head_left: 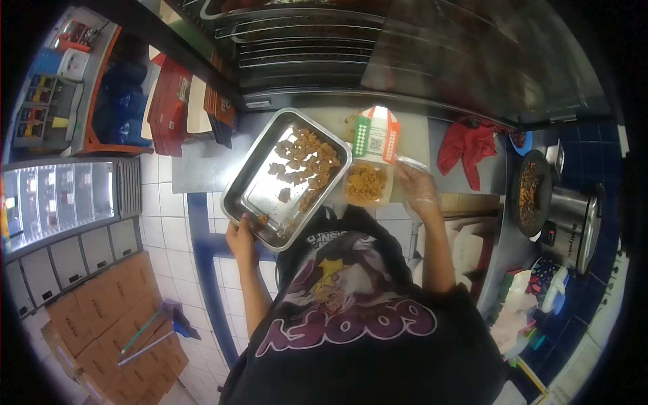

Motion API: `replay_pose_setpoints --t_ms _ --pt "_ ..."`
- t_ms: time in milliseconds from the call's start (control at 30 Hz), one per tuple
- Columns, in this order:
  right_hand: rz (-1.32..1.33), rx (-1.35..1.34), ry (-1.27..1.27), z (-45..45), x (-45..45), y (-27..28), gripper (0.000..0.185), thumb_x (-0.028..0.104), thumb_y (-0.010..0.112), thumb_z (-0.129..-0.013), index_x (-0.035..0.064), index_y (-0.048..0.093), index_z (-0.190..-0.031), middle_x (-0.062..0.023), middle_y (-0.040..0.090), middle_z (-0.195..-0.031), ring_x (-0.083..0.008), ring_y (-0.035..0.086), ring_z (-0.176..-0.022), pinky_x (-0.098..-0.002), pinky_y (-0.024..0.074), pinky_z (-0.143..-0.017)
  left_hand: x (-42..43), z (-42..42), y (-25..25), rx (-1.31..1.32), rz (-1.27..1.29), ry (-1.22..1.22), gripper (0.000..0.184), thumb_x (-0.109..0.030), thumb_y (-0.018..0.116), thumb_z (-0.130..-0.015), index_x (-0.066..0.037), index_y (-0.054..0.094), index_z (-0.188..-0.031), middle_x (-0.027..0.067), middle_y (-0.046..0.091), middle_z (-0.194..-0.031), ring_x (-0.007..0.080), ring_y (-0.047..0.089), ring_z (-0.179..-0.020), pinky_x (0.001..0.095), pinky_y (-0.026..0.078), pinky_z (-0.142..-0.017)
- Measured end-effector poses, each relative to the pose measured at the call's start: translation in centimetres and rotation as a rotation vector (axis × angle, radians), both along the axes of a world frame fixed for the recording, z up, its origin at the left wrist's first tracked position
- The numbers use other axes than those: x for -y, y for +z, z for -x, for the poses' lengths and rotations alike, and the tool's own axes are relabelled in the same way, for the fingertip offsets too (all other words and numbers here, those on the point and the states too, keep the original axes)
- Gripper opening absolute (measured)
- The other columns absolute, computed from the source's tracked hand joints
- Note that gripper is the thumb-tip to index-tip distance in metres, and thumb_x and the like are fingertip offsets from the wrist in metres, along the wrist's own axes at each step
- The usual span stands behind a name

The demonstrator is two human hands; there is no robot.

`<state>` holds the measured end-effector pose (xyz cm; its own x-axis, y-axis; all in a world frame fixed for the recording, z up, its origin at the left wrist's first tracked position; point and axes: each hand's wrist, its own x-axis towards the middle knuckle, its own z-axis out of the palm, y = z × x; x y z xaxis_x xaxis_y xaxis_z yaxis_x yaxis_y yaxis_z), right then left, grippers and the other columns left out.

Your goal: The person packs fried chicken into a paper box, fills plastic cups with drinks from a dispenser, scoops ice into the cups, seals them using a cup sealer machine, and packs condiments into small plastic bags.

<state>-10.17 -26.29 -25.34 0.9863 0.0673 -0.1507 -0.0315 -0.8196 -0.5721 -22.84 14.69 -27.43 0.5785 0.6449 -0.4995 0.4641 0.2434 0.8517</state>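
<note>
My left hand (241, 239) grips the near left rim of a deep metal tray (233, 196), which is tilted over the counter's edge. Browned chunks of food (307, 158) lie mostly toward the tray's right side. Beside the tray stands an open paper food box (349, 196) filled with crumbly orange-brown food (366, 182); its green, white and orange printed lid (376, 137) is raised. My right hand (420, 192), in a clear plastic glove, is at the box's right side with fingers drawn together. A shiny patch shows at its fingertips, and what they hold is unclear.
A red cloth (467, 150) lies on the steel counter (425, 135) to the right. Farther right are a dark stone bowl of food (530, 189) and a cooker (570, 226). A wire-shelved cabinet (304, 54) stands behind; cardboard boxes (101, 310) are stacked lower left.
</note>
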Motion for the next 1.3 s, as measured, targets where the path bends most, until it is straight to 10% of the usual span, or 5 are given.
replay_pose_setpoints --t_ms 167,433,700,1300 --pt "-0.095 0.217 -0.115 0.9 1.5 -1.1 0.026 0.018 0.066 -0.095 0.0049 0.071 -0.117 -0.0132 0.074 -0.096 -0.0173 0.067 -0.081 -0.0332 0.0517 -0.076 -0.2 0.4 -0.8 0.030 0.055 0.008 0.022 -0.014 0.062 -0.097 0.003 0.065 -0.111 0.0077 0.068 -0.095 0.0146 0.063 -0.081 0.0282 0.051 -0.070" --pt "0.030 -0.319 -0.085 -0.5 -2.1 0.0 0.047 0.043 0.047 -0.096 0.0027 0.070 -0.099 -0.0224 0.069 -0.101 -0.0395 0.065 -0.096 -0.0496 0.0480 -0.087 -0.4 1.6 -1.7 0.077 -0.048 -0.020 0.023 -0.008 0.060 -0.094 0.005 0.065 -0.112 0.0075 0.067 -0.096 0.0148 0.063 -0.079 0.0281 0.050 -0.070" --pt "0.022 -0.191 -0.128 0.5 -1.1 -5.5 0.043 0.045 0.050 -0.097 0.0101 0.071 -0.112 -0.0239 0.070 -0.094 -0.0396 0.068 -0.090 -0.0480 0.0515 -0.081 -0.9 5.4 2.4 0.177 -0.095 -0.073 0.023 -0.005 0.058 -0.093 0.004 0.063 -0.113 0.0070 0.066 -0.101 0.0150 0.062 -0.091 0.0306 0.051 -0.081" --pt "-0.276 -0.101 -0.218 4.8 8.0 1.8 0.035 0.032 0.057 -0.095 0.0004 0.072 -0.097 -0.0221 0.067 -0.082 -0.0299 0.066 -0.074 -0.0421 0.0488 -0.071 12.2 -5.8 22.0 0.723 0.395 0.151 0.039 -0.018 0.051 -0.104 0.004 0.046 -0.136 0.0167 0.058 -0.134 0.0260 0.059 -0.122 0.0394 0.050 -0.102"
